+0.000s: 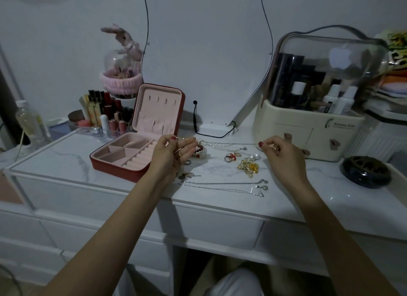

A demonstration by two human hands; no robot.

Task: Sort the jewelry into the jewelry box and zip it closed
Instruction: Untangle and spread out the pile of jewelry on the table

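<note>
A red jewelry box [103, 163] with a pink lining lies open on the white marble tabletop, lid upright, compartments bare. Just right of it my left hand [169, 154] pinches one end of a thin necklace chain [224, 143]. My right hand [280, 153] pinches the other end, so the chain stretches between them above the table. Below the chain lie a pearl strand [217, 146], a red bead bracelet [199, 150], rings [230, 158], gold earrings [248, 167], pearl earrings [254, 157] and two silver necklaces [222, 186].
A cream cosmetics organiser [308, 128] with a clear dome stands at the back right, a dark round dish [365, 171] beside it. Lipsticks and bottles [105, 113] crowd the back left. A mirror [207, 53] with a black cable [196, 124] leans against the wall.
</note>
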